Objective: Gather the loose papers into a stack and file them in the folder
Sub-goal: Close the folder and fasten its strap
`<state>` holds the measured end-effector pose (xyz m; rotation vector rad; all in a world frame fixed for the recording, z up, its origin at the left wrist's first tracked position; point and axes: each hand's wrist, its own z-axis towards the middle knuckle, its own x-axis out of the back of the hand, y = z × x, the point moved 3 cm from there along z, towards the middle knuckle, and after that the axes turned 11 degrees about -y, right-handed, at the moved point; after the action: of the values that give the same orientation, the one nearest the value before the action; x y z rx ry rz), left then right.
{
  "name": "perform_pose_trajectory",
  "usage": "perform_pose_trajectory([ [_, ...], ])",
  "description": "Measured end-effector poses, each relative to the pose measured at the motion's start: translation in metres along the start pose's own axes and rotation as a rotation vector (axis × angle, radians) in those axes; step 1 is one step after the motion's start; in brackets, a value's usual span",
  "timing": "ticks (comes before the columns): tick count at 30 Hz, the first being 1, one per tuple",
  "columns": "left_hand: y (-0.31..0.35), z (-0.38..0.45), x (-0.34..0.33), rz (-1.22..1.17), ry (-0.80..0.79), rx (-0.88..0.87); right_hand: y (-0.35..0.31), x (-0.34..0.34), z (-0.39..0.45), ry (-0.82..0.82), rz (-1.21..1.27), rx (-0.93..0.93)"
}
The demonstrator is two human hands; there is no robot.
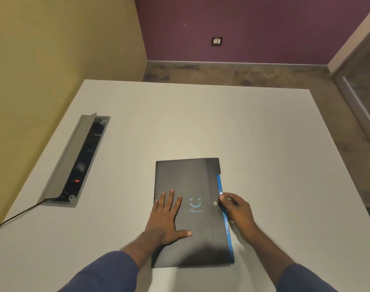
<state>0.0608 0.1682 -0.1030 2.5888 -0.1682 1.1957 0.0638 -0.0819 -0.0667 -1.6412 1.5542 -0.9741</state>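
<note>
Left hand (168,216) flat on closed folder (190,182) — lengthwise away, right hand (235,207) pinching flap edge

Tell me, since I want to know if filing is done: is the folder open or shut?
Shut. The folder lies flat on the table, cover down; left hand presses it, right hand at its flap edge.

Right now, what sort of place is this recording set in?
Probably an office meeting room. A large plain white table has a built-in cable and power box with its lid open, a wall socket sits on the purple wall, and a dark folder lies under both hands.
</note>
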Motion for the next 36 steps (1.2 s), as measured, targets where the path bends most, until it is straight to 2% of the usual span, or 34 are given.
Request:
perform_pose_trajectory([
  [6, -0.003, 0.004, -0.002, 0.020, -0.040, -0.016, 0.009, -0.004, 0.016, 0.125, -0.216, -0.011],
  [13, -0.002, 0.005, -0.002, 0.023, -0.060, -0.008, 0.013, -0.010, 0.024, 0.134, -0.358, -0.021],
  [30, 0.001, 0.002, 0.004, 0.016, -0.070, -0.009, 0.011, -0.011, 0.032, 0.118, -0.428, -0.123],
  [33, 0.000, -0.006, 0.011, -0.062, 0.051, 0.001, 0.011, -0.008, 0.024, 0.111, -0.391, -0.123],
  [36, -0.011, -0.023, 0.020, -0.230, 0.311, 0.181, 0.010, -0.009, 0.015, 0.142, -0.373, -0.161],
])
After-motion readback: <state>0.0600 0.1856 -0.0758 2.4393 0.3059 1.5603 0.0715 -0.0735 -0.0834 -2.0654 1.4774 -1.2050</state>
